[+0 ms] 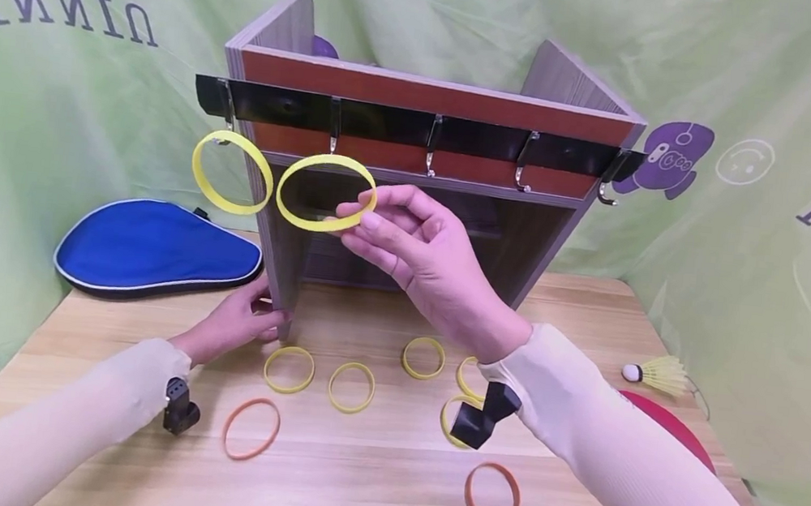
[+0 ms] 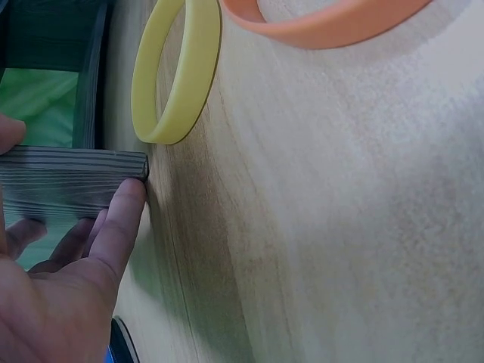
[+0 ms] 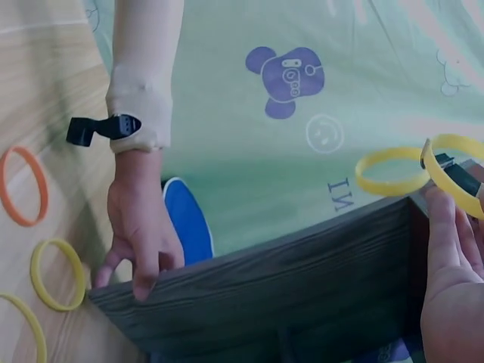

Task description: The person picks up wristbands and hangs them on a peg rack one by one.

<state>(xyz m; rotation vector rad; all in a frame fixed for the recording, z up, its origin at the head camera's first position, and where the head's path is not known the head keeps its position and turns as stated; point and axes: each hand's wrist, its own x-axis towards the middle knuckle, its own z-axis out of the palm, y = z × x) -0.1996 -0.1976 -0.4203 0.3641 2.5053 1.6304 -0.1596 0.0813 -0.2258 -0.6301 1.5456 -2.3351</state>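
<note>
Between thumb and fingers, my right hand [image 1: 441, 265] pinches a yellow wristband [image 1: 309, 225] just below the second hook [image 1: 334, 128] from the left. Whether band and hook touch, I cannot tell. Another yellow wristband [image 1: 228, 207] hangs from the leftmost hook [image 1: 228, 101] of a black hook rail [image 1: 389, 121]. The rail runs across the red front board of a grey wood-grain shelf [image 1: 549, 242]. Low at the left, my left hand [image 1: 233, 326] grips the shelf's side panel [image 2: 76, 162] near the table, fingers on one side and thumb on the other.
Several yellow wristbands, one of them [image 1: 349, 410] near the middle, and two orange wristbands [image 1: 249, 457] lie flat on the wooden table [image 1: 368, 486]. A blue paddle case [image 1: 157, 245] lies left of the shelf. Over to the right are a yellow shuttlecock [image 1: 665, 374] and a partly hidden red object [image 1: 667, 425].
</note>
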